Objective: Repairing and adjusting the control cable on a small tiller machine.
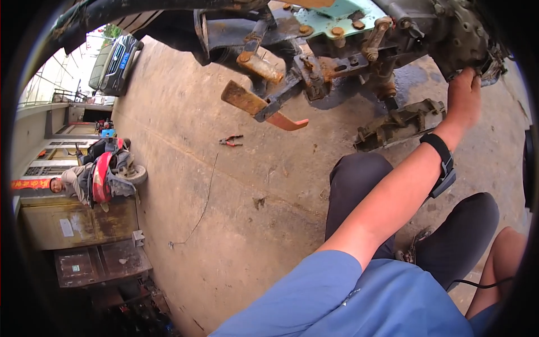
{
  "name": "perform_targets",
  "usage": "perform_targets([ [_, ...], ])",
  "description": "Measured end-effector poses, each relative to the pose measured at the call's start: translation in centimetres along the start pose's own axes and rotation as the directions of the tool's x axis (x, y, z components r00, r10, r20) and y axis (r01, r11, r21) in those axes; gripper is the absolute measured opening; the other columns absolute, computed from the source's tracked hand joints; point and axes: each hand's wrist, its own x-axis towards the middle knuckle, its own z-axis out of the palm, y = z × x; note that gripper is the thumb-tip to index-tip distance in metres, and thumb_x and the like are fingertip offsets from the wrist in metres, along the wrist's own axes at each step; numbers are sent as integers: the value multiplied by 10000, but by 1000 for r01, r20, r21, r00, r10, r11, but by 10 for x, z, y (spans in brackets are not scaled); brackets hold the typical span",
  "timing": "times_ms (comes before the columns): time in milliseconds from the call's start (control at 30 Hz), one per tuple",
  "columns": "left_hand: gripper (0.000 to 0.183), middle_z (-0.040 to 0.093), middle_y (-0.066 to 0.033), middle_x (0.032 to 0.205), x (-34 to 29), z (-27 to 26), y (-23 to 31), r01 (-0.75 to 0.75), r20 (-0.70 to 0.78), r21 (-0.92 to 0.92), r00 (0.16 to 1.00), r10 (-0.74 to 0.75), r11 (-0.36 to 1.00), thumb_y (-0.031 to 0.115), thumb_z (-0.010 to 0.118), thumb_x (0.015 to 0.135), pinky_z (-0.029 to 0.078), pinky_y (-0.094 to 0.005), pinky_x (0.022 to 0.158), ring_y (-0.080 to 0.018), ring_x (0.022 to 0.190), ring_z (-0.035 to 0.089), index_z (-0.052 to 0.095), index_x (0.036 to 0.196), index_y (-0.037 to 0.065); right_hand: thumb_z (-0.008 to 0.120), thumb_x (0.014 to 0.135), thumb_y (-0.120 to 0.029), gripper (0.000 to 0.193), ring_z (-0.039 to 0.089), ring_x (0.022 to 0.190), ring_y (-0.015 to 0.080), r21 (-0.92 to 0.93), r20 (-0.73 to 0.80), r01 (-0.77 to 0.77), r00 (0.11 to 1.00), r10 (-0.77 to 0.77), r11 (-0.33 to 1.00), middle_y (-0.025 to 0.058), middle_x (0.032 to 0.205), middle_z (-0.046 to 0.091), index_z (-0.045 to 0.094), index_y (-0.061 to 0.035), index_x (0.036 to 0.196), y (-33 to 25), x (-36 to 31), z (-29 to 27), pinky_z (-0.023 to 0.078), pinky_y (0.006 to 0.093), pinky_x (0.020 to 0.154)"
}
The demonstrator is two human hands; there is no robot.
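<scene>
My left hand [466,96] reaches up to the dark, greasy metal casing [461,42] of a machine at the upper right. Its fingers go in at the casing's lower edge and are hidden there, so their grip does not show. Of my right arm [503,255] only a bent part appears at the right rim; the right hand is out of sight. Below the machine, near my left forearm, a dirty cast metal part [400,124] lies on the ground. A rusty pedal [242,96] and a rusty lever [373,40] jut from the machine's frame, under a light green plate [348,14].
Red-handled pliers [231,141] and a thin wire [209,199] lie on the concrete floor [269,236]. A dark wet stain [351,92] spreads under the machine. Farther left are a dark car [115,65], a red vehicle [104,174] with a person [73,182], and a metal cabinet [104,264].
</scene>
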Motion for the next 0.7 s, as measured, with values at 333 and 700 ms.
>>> perform_targets([
  [333, 129, 647, -291, 879, 0, 0, -7, -41, -25, 33, 999, 42, 999, 37, 597, 1004, 484, -461, 753, -483, 821, 600, 575, 915, -53, 683, 1019, -141, 192, 715, 894, 286, 367, 39, 35, 998, -53, 930, 174, 1088, 720, 673, 38, 1089, 9, -37, 45, 568, 319, 732],
  [700, 174, 579, -201, 758, 11, 18, 3, -23, 52, -49, 998, 25, 999, 87, 591, 1021, 465, -431, 703, -270, 709, 505, 578, 905, -42, 692, 999, -103, 129, 713, 798, 267, 483, 76, 41, 993, -89, 875, 150, 1000, 722, 688, 23, 973, 40, -61, 131, 566, 292, 645],
])
